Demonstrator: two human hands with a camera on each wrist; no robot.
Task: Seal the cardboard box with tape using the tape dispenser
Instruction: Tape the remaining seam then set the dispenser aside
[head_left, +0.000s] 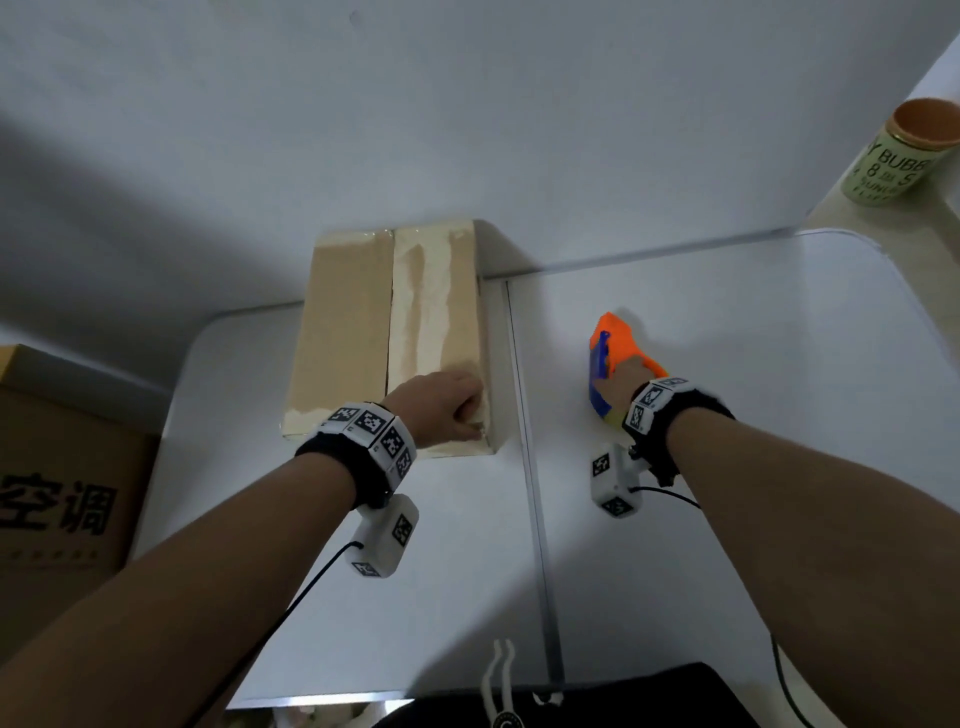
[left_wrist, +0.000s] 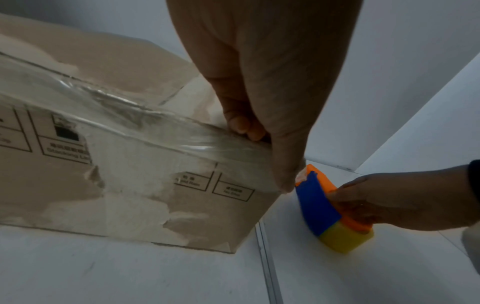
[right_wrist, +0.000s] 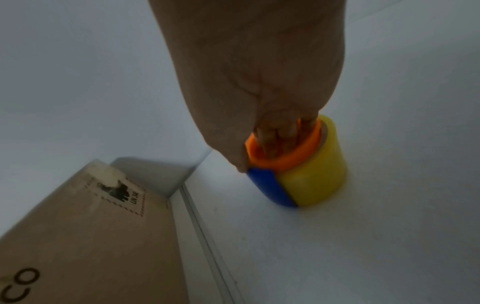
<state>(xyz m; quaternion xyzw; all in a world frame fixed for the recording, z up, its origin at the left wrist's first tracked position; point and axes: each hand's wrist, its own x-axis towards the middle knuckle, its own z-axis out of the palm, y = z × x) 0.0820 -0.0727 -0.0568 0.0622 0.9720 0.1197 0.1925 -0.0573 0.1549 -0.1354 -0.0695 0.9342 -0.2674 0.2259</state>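
A brown cardboard box (head_left: 358, 332) lies flaps closed on the white table, with torn pale patches on top. Clear tape (left_wrist: 155, 125) runs wrinkled along its near top edge. My left hand (head_left: 447, 410) grips the box's near right corner, fingers (left_wrist: 244, 125) curled on the tape and thumb down the corner edge. To the right of the box, the orange, blue and yellow tape dispenser (head_left: 615, 343) stands on the table. My right hand (head_left: 621, 387) holds it, with fingers (right_wrist: 280, 133) hooked inside its orange core (right_wrist: 285, 158). The box (right_wrist: 91, 236) stays apart from the dispenser (left_wrist: 324, 211).
A bigger cardboard box (head_left: 62, 467) with black characters stands off the table's left side. A green tin (head_left: 898, 156) with a brown lid sits on a ledge at the back right. A metal seam (head_left: 527, 415) splits the tabletop just right of the box. A white wall rises behind.
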